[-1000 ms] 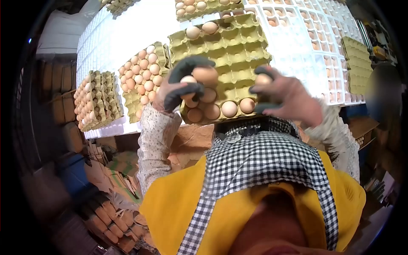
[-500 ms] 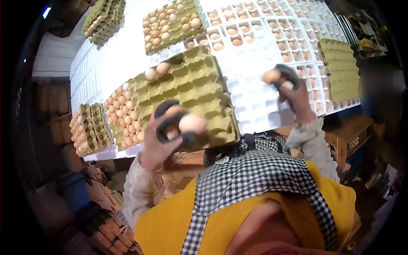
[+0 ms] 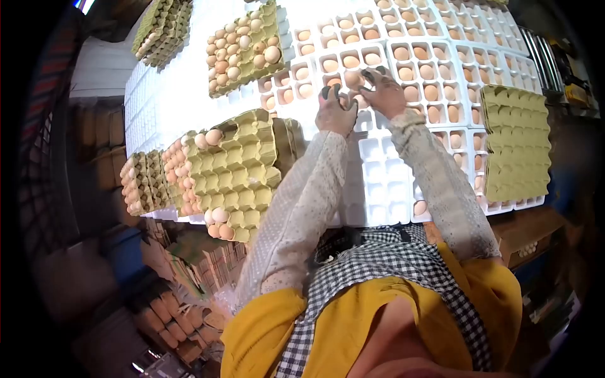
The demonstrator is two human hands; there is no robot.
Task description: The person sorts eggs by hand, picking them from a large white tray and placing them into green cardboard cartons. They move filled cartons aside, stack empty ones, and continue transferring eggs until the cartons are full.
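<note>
My left hand (image 3: 337,114), with dark coverings on its fingertips, reaches over the white compartment tray (image 3: 386,183). Its fingers curl round a brown egg (image 3: 343,100) at the compartments. Close on its right, my right hand (image 3: 386,96) has its fingers bent about another egg (image 3: 353,79), low over the same tray. A paler egg (image 3: 360,101) lies between the two hands. How firmly each hand grips is partly hidden by the fingers. The tray's near compartments hold no eggs. Left of my left forearm lies a green pulp egg tray (image 3: 236,160) with several eggs at its left corners.
More white trays filled with eggs (image 3: 428,72) cover the right and far side. A stack of green pulp trays (image 3: 515,142) sits on them at right. Another egg-filled pulp tray (image 3: 242,50) lies farther back, and stacked trays (image 3: 162,31) stand at far left.
Both hands have moved forward to meet over the white tray, the left from above the pulp tray with eggs. Eggs at the pulp tray's near left corner now show. The view has shifted.
</note>
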